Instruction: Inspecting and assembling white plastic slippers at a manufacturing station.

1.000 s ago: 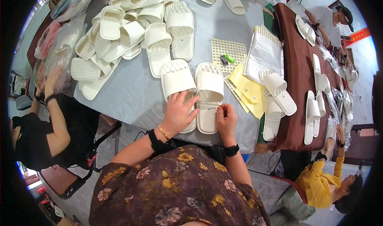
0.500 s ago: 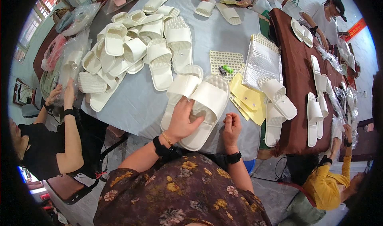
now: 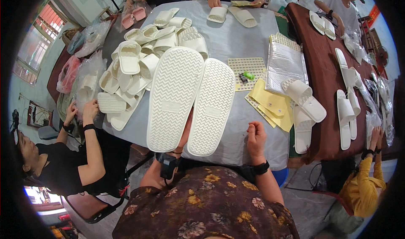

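Note:
A pair of white slippers is up in front of me, the left slipper [image 3: 175,99] and the right slipper [image 3: 213,108] side by side with their zigzag-ribbed soles facing me. My left hand [image 3: 185,134] is closed on the pair from behind; most of its fingers are hidden by the soles. To the right, my right hand [image 3: 256,138] is curled with thumb and finger pressed together, apart from the slippers. Whether something small is pinched there cannot be made out. Behind the pair lies a heap of white slippers [image 3: 129,57] on the grey-covered table [image 3: 244,40].
Right of centre lie a sticker sheet [image 3: 236,66], a small green item [image 3: 249,75], yellow sheets [image 3: 270,99] and a silvery padded envelope [image 3: 287,68]. More slippers [image 3: 303,129] rest at the right edge, beside a brown-covered table [image 3: 314,74]. Several people work around, one handling a bagged slipper [image 3: 87,87].
My left hand has lifted the pair of slippers and turned it, so the soles now show instead of the straps. My right hand stays curled. The view has shifted slightly.

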{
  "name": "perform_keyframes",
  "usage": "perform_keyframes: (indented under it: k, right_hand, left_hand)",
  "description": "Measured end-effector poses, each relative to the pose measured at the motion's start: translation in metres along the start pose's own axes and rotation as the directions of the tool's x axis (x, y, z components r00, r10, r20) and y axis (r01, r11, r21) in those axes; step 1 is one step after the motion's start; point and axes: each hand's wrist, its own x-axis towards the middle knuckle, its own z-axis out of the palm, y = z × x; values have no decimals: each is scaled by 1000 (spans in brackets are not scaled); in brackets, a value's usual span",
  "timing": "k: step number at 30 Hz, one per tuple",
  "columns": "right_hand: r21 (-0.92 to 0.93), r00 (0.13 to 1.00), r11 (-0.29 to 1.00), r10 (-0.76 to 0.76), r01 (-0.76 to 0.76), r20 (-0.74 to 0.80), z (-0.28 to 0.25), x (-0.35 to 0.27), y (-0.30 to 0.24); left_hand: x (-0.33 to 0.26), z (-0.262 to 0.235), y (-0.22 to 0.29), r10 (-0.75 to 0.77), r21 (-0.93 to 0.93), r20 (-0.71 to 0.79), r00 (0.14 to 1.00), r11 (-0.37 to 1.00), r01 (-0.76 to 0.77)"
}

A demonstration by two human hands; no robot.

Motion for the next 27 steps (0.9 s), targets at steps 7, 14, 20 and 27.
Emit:
perform_keyframes:
  k: [7,14,20,27]
  right_hand:
    - [-2,999,999,-41,41,-8,1,1,-2]
    - [-20,999,999,-39,39,17,3,1,-3]
    - [-16,998,998,-58,58,9,1,1,5]
    - [-101,995,990,-101,102,16,3,3,-2]
  left_hand:
    - [1,-1,4,-5,-66,-42,999,998,3]
    - [-6,-1,7,26,-121,-82,996,992,-36]
    - [-4,38,16,49,405,-215,975,913,44]
    - [27,85,31,341,999,-24,940,49,8]
